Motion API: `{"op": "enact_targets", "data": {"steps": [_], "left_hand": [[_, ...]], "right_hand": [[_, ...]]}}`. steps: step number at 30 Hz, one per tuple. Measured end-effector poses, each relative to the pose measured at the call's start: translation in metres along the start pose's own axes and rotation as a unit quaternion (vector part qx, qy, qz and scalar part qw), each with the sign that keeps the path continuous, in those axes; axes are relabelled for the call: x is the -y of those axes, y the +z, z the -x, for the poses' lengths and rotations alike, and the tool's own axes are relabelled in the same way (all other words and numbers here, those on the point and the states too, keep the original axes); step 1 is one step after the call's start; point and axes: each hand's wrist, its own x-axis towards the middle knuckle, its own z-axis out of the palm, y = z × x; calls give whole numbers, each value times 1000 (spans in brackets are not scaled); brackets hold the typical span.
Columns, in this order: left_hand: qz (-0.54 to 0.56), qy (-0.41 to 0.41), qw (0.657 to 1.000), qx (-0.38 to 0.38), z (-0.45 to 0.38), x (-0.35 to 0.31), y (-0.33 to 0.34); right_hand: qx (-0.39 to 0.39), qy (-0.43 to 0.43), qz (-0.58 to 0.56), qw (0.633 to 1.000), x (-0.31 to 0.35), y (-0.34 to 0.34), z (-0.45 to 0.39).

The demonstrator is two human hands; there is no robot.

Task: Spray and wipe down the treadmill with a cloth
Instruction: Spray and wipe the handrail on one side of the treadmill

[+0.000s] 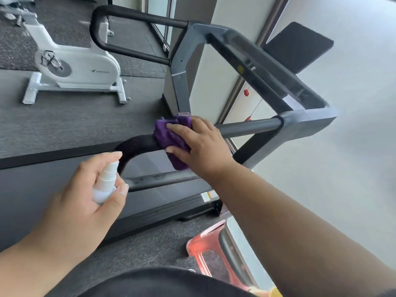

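Observation:
The grey treadmill [308,121] fills the middle of the view, its near looped handrail [246,127] running left from the console frame. My right hand [199,146] grips a purple cloth [169,136] wrapped over that rail where the bare metal meets the black foam sleeve. My left hand [85,194] holds a small white spray bottle [105,183] just below the rail's curved end, nozzle pointing up, index finger over the top. The far handrail [128,13] sits at the upper left.
A white exercise bike [72,67] stands on the floor to the left. A pink plastic stool [205,251] sits by the treadmill's base near my legs. A wall [353,146] lies right, with a black tablet-like panel [297,46] above the console.

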Motion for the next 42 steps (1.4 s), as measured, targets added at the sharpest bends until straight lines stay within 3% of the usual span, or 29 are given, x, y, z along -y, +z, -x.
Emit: {"op": "enact_targets", "data": {"steps": [5, 9, 12, 17, 22, 25, 29, 33, 38, 42], "left_hand": [[36, -6, 999, 38, -13, 14, 19], [6, 5, 999, 52, -18, 6, 35], [-27, 22, 998, 43, -23, -12, 43], [-12, 13, 998, 53, -17, -30, 48], [-8, -23, 998, 60, -5, -21, 44], [-16, -39, 997, 58, 4, -15, 37], [-18, -44, 997, 62, 17, -6, 26], [-14, -37, 994, 104, 24, 1, 27], [-28, -52, 986, 155, 22, 7, 56], [-49, -73, 983, 164, 11, 10, 87]], "right_hand": [[-28, 110, -16, 993, -98, -23, 25], [-44, 229, -10, 972, -164, -38, 36], [-64, 269, -16, 961, -189, -40, 41], [-112, 255, -35, 960, -162, -24, 41], [-120, 148, 11, 982, -70, 14, 40], [-162, 153, -33, 974, -31, 24, 37], [-199, 193, -188, 942, -14, 20, 56], [-160, 281, -303, 897, 1, 26, 101], [-150, 482, -371, 780, -14, 44, 145], [-139, 491, -341, 790, -62, 41, 155]]}}
